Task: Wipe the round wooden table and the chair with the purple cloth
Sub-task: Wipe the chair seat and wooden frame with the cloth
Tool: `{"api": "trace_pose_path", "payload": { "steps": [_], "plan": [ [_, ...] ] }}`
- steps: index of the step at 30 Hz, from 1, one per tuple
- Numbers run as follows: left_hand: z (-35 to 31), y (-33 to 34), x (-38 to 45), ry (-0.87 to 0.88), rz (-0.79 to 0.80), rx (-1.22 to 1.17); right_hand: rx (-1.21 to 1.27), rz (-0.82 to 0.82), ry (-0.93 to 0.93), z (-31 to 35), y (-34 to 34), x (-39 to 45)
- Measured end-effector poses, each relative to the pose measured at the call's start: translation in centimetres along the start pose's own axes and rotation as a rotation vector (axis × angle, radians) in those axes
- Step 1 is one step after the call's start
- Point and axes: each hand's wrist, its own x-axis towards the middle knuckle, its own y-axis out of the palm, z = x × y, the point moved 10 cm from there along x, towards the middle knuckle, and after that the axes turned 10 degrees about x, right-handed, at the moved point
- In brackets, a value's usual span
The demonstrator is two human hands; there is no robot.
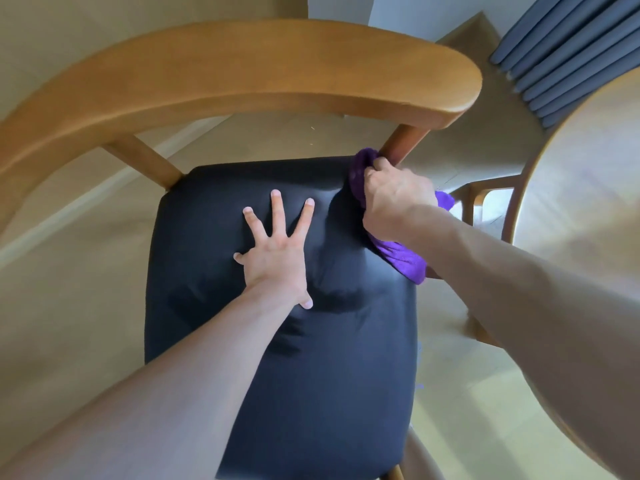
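Note:
The wooden chair (242, 74) fills the view, with a curved back rail and a black padded seat (311, 375). My left hand (277, 254) presses flat on the seat, fingers spread. My right hand (394, 199) grips the purple cloth (401, 258) against the chair's right back post (401, 140), at the seat's far right corner. Part of the cloth bunches above my fingers and part hangs below my wrist. The round wooden table (588, 188) shows its edge at the right.
Grey-blue curtains (568, 53) hang at the upper right. Another chair frame (485, 199) stands under the table. Pale floor lies around the chair, with a white skirting line at the left.

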Motion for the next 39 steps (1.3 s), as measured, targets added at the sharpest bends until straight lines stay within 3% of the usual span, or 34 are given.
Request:
{"api": "trace_pose_path", "payload": {
  "steps": [5, 7, 10, 14, 16, 23, 26, 28, 34, 36, 39],
  "plan": [
    [-0.1, -0.3, -0.3, -0.014, 0.012, 0.003, 0.058, 0.172, 0.022, -3.3, -0.3, -2.6],
    [-0.2, -0.4, -0.2, -0.023, 0.006, 0.008, 0.165, 0.119, 0.041, -3.3, -1.0, -3.0],
    [-0.1, -0.3, -0.1, -0.034, 0.001, -0.004, 0.268, -0.106, -0.082, 0.1, -2.8, -1.9],
    [0.0, 0.0, -0.1, -0.038, -0.01, -0.024, 0.209, -0.003, 0.031, 1.3, -0.2, 0.3],
    [0.1, 0.0, -0.1, -0.033, -0.019, -0.027, 0.152, -0.032, 0.06, 0.7, 1.2, -0.7],
    [0.0, -0.1, -0.4, -0.044, 0.007, -0.026, 0.27, 0.069, -0.016, -2.8, 3.1, -6.7],
    [-0.2, -0.3, -0.2, -0.059, 0.007, -0.036, 0.556, -0.13, -0.041, -3.2, -0.9, -4.7],
    [-0.4, -0.4, -0.1, -0.057, 0.01, -0.04, 0.619, -0.265, -0.076, -1.8, -2.8, -3.0],
    [-0.4, 0.0, 0.0, -0.054, 0.015, -0.018, 0.251, -0.098, -0.08, 2.7, 3.5, -3.4],
    [-0.2, -0.1, -0.3, -0.059, 0.023, -0.015, 0.212, -0.073, -0.137, 2.9, 5.2, -6.3],
    [-0.2, -0.1, -0.4, -0.066, 0.039, -0.036, 0.277, 0.11, -0.169, 1.8, 7.2, -10.1]
  ]
}}
